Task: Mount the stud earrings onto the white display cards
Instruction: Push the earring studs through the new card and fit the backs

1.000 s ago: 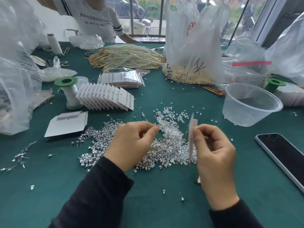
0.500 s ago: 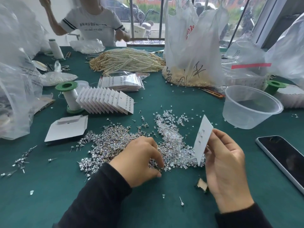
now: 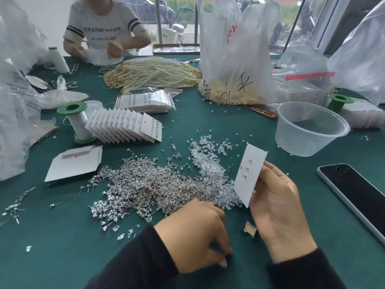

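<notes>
My right hand [image 3: 279, 205] holds a white display card [image 3: 250, 174] upright by its right edge; three studs sit in a column on it. My left hand [image 3: 193, 234] is low on the green cloth near the front edge, fingers curled, thumb and fingertips pinching at a loose stud earring that they hide. A big heap of silver stud earrings [image 3: 141, 188] lies just beyond that hand. To the heap's right spreads a pile of clear earring backs [image 3: 208, 163].
A fanned row of filled cards [image 3: 125, 126] leans by a green spool [image 3: 79, 122]. Blank white cards [image 3: 73, 163] lie left. A clear plastic bowl [image 3: 312, 130] and a phone [image 3: 358, 197] are right. Pearl strands [image 3: 154, 74], plastic bags [image 3: 235, 59] and another person [image 3: 104, 28] are at the back.
My left hand dropped from beside the card onto the stud heap, then drew back toward me to the bare cloth. My right hand turned the card from edge-on to face me.
</notes>
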A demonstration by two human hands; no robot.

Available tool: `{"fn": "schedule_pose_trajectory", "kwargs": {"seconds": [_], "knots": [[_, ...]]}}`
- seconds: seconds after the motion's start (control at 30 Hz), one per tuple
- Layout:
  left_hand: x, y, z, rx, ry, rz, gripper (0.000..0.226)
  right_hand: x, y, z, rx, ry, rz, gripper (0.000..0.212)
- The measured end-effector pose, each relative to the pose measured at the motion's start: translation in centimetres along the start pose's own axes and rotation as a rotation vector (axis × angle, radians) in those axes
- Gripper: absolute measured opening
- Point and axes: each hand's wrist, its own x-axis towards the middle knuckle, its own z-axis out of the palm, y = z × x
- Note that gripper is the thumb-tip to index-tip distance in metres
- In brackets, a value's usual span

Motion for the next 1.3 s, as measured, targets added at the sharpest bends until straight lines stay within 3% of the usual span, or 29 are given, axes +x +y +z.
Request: {"fn": "schedule_pose_trajectory", "kwargs": {"seconds": [0.03, 0.13, 0.2, 0.3, 0.37, 0.43, 0.57, 0.73, 0.97, 1.1, 1.3], "knots": [[0.1, 0.0, 0.2, -0.016, 0.007, 0.013, 0.016, 0.0, -0.1, 0.0, 0.009, -0.017, 0.014, 0.004], [0.1, 0.0, 0.1, -0.017, 0.075, 0.016, 0.015, 0.0, -0.2, 0.0, 0.035, -0.081, 0.081, 0.027], [0.1, -0.2, -0.6, -0.070, 0.204, 0.012, 0.013, -0.1, -0.3, -0.1, 0.061, -0.172, 0.166, 0.031], [0.0, -0.4, -1.8, -0.431, 0.564, -0.015, 0.017, -0.4, -0.5, 0.2, 0.089, -0.320, 0.293, 0.047], [-0.1, -0.4, -2.4, -0.747, 0.706, 0.009, 0.019, -0.6, -0.3, 0.4, 0.085, -0.381, 0.342, 0.063], [0.0, -0.3, -2.5, -0.853, 0.791, 0.031, 0.012, -0.8, 0.1, 0.6, 0.085, -0.459, 0.348, 0.063], [0.3, -0.4, -2.2, -0.805, 0.885, -0.041, 0.010, -1.2, 0.6, 0.7, 0.077, -0.604, 0.351, 0.048], [0.3, 0.0, -2.1, -0.760, 0.918, -0.010, 0.010, -1.1, 0.7, 0.8, 0.040, -0.687, 0.338, 0.054], [0.2, 0.2, -2.1, -0.736, 0.927, -0.022, 0.010, -1.2, 0.9, 0.6, 0.070, -0.705, 0.378, 0.043], [0.4, -0.1, -2.0, -0.597, 0.952, -0.028, 0.013, -1.4, 0.8, 0.8, 0.102, -0.745, 0.397, 0.038], [0.5, -0.4, -2.0, -0.458, 1.017, -0.079, 0.014, -1.7, 0.9, 0.9, 0.055, -0.651, 0.418, 0.036]]}}
